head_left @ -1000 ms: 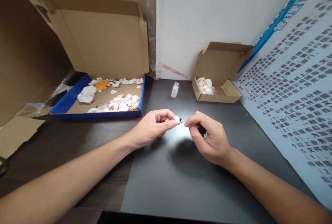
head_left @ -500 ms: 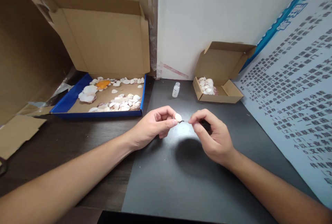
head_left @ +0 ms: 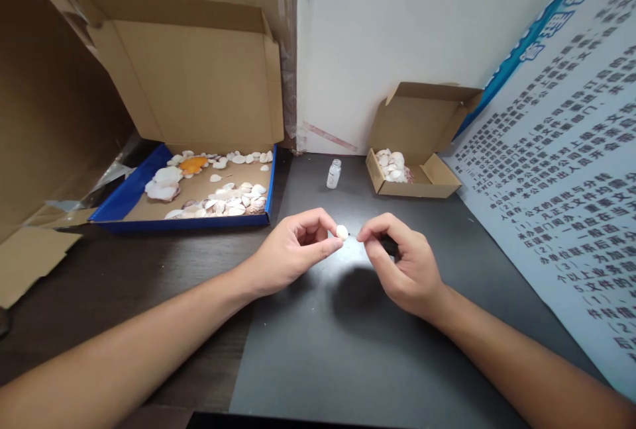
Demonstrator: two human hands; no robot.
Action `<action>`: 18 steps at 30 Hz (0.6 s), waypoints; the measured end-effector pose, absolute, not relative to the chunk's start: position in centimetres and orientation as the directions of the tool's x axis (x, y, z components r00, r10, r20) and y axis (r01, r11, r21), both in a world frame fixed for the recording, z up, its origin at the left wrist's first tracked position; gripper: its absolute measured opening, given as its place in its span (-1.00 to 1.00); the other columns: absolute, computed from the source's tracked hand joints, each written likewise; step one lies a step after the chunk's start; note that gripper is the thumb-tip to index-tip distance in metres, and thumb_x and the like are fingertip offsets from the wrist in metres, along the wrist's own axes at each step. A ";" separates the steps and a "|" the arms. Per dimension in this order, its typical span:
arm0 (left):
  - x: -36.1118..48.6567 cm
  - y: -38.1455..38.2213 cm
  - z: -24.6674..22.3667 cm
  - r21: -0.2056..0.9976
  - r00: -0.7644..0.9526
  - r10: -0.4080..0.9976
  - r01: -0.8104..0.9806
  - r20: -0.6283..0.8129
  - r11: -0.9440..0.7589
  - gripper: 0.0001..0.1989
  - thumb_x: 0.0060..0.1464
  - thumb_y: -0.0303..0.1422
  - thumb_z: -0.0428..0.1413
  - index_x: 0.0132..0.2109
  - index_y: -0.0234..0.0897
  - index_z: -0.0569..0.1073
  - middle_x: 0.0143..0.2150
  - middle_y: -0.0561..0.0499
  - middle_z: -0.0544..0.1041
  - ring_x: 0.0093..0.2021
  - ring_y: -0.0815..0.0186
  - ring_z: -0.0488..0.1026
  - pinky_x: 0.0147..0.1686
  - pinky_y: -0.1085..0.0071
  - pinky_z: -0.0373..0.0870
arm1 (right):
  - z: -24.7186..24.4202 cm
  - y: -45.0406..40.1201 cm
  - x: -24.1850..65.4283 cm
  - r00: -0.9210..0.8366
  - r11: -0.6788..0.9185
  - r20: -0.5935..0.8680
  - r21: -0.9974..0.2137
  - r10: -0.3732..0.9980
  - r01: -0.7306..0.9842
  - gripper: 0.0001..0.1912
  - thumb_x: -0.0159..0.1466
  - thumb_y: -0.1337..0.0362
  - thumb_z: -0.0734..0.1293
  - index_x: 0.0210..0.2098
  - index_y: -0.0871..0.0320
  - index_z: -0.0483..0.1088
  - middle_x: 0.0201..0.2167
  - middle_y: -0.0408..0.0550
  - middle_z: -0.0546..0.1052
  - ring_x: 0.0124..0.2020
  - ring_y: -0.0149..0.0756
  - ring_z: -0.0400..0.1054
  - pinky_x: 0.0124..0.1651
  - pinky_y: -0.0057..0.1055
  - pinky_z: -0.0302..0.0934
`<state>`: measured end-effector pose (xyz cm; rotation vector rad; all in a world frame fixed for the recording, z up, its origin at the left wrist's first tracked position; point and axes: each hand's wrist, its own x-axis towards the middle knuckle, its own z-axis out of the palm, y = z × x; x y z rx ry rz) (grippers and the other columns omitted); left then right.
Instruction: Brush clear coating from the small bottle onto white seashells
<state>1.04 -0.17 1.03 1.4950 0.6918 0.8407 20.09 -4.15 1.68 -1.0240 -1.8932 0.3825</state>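
Observation:
My left hand (head_left: pixel 295 247) pinches a small white seashell (head_left: pixel 342 233) between thumb and fingertips, over the dark grey mat. Facing it, my right hand (head_left: pixel 400 260) is closed around a small brush (head_left: pixel 350 236). The brush has a thin stem and a dark tip, which meets or nearly meets the shell's right edge. A black part of it (head_left: pixel 390 244) shows within the curled fingers; the rest is hidden. Beyond both hands stands a small clear bottle (head_left: pixel 333 175) with whitish contents, upright and without a cap.
On the left, an open blue-sided cardboard box (head_left: pixel 181 222) holds many white shells and an orange one (head_left: pixel 193 164). A smaller open cardboard box (head_left: pixel 422 189) with shells stands at the back right. A printed sheet (head_left: pixel 561 217) borders the right side, a white panel (head_left: pixel 387 32) the back.
The shell has turned so its rounded white face shows more toward me. The brush tip has shifted to the shell's right edge. The whole view has moved slightly.

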 end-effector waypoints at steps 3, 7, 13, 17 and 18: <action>1.1 -0.1 0.9 0.993 0.552 0.826 -0.052 0.113 -0.102 -0.78 0.12 -0.24 0.20 -0.30 -0.31 0.38 -0.56 0.21 0.18 -0.54 0.49 0.06 -0.54 0.49 0.00 | 1.7 -4.2 20.1 -0.231 0.620 0.595 -0.612 0.770 0.491 -0.82 0.26 0.51 0.20 -0.33 0.11 0.30 -0.55 -0.28 0.33 -0.61 -0.50 0.14 -0.54 -0.53 0.06; 1.1 0.2 0.6 0.997 0.573 0.816 -0.059 0.080 -0.057 -0.77 0.11 -0.24 0.21 -0.32 -0.29 0.38 -0.58 0.22 0.19 -0.56 0.50 0.07 -0.55 0.50 0.00 | 1.7 -4.4 20.3 -0.204 0.623 0.610 -0.623 0.765 0.472 -0.82 0.28 0.50 0.19 -0.33 0.09 0.29 -0.56 -0.29 0.31 -0.59 -0.49 0.15 -0.51 -0.53 0.08; 1.1 0.0 1.0 0.954 0.633 0.774 -0.213 -0.030 0.211 -0.80 0.08 -0.28 0.24 -0.32 -0.25 0.37 -0.59 0.24 0.21 -0.62 0.53 0.08 -0.59 0.52 0.03 | 1.5 -4.3 20.4 -0.165 0.599 0.596 -0.665 0.785 0.446 -0.83 0.29 0.47 0.19 -0.33 0.08 0.30 -0.58 -0.29 0.28 -0.58 -0.47 0.14 -0.51 -0.52 0.08; 1.1 -0.3 1.4 0.908 0.647 0.758 -0.268 -0.078 0.322 -0.81 0.05 -0.31 0.26 -0.30 -0.26 0.39 -0.61 0.25 0.19 -0.62 0.54 0.05 -0.60 0.56 0.05 | 1.3 -3.9 20.4 -0.148 0.563 0.577 -0.653 0.803 0.507 -0.84 0.28 0.48 0.20 -0.34 0.09 0.31 -0.58 -0.29 0.29 -0.60 -0.49 0.12 -0.53 -0.53 0.07; 1.1 -0.3 1.4 0.903 0.646 0.759 -0.274 -0.083 0.332 -0.81 0.05 -0.31 0.26 -0.30 -0.26 0.39 -0.61 0.25 0.19 -0.62 0.54 0.04 -0.60 0.56 0.04 | 1.3 -3.9 20.4 -0.138 0.558 0.580 -0.649 0.803 0.517 -0.84 0.27 0.48 0.20 -0.34 0.10 0.31 -0.58 -0.29 0.29 -0.61 -0.49 0.11 -0.53 -0.53 0.07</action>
